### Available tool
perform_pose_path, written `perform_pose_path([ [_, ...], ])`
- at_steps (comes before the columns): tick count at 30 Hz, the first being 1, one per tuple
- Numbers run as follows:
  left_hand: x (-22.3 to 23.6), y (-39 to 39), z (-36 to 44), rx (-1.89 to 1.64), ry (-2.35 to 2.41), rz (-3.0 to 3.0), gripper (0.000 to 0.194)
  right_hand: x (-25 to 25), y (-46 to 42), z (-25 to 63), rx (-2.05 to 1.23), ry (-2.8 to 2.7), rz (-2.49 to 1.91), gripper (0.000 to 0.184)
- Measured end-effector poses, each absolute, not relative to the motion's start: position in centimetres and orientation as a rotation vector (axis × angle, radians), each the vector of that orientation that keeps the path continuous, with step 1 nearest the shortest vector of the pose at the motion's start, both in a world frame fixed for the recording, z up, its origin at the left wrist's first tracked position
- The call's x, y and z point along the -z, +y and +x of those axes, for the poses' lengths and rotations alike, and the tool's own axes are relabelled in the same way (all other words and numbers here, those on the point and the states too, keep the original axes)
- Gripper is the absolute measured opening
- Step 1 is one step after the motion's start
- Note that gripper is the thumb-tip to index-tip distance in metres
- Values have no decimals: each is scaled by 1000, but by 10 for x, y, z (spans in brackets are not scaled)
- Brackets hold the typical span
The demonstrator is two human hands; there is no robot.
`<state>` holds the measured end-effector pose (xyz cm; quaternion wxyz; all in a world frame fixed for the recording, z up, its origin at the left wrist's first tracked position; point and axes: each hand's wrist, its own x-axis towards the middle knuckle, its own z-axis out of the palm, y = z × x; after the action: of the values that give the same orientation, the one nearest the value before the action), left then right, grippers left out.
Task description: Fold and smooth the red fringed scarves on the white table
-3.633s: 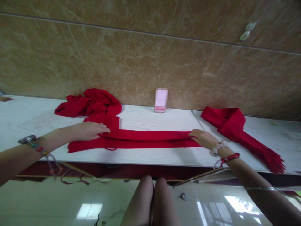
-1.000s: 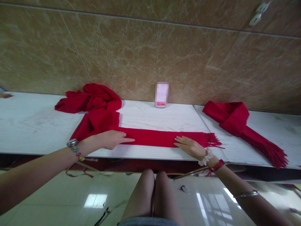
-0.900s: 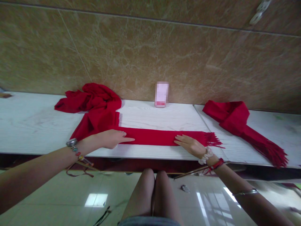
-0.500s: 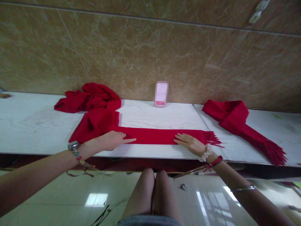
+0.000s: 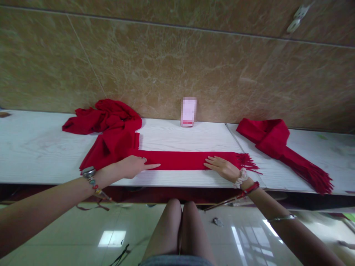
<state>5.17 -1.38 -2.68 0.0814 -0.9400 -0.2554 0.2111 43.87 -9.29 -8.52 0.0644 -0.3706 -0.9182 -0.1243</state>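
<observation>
A red scarf [image 5: 177, 160] lies with one end laid out as a flat, straight strip along the front of the white counter, its fringe pointing right. The rest of it seems to join the rumpled red cloth [image 5: 111, 118] on the left, though my hand hides part of that join. My left hand [image 5: 134, 166] rests at the strip's left end, one finger stretched along the cloth and the others curled in against it. Near the fringe, my right hand [image 5: 222, 167] lies flat on the strip with its fingers spread.
Another red fringed scarf [image 5: 277, 147] lies loosely folded at the right. A small pink-and-white, blurred-out object [image 5: 188, 112] leans against the brown marbled wall [image 5: 155, 66]. The white counter [image 5: 33, 147] has its front edge just before my knees [image 5: 181, 221].
Both hands keep nearly the same places on the scarf. The view has shifted slightly; no scarf has visibly moved on the counter.
</observation>
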Motion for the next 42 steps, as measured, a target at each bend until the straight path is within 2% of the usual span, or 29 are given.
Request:
perform_pose_path([
  [3,19,-8,52,-719,-751,-2844,74,81,-95,438,401,-2746,-1098,41],
  [5,13,-5,59,-706,-708,-2925,66,80,-96,438,411,-2729,-1098,41],
  [10,14,-5,107,-339,-612,-3057,40,81,-98,436,383,-2753,-1106,40],
  [13,30,-9,138,-115,-509,-3127,42,82,-99,433,351,-2728,-1164,41],
  [19,62,-7,150,-86,-440,-3179,47,86,-107,448,285,-2619,-1355,44],
  [29,67,-3,148,-71,-439,-3174,46,81,-127,529,292,-2570,-1790,63],
  [33,67,-4,148,-54,-436,-3156,45,69,-131,548,335,-2523,-1859,60],
  [37,65,-7,149,-71,-394,-3149,48,56,-114,511,352,-2374,-1809,45],
  [42,65,-8,149,-53,-353,-3189,47,62,-80,400,136,-2338,-1800,43],
])
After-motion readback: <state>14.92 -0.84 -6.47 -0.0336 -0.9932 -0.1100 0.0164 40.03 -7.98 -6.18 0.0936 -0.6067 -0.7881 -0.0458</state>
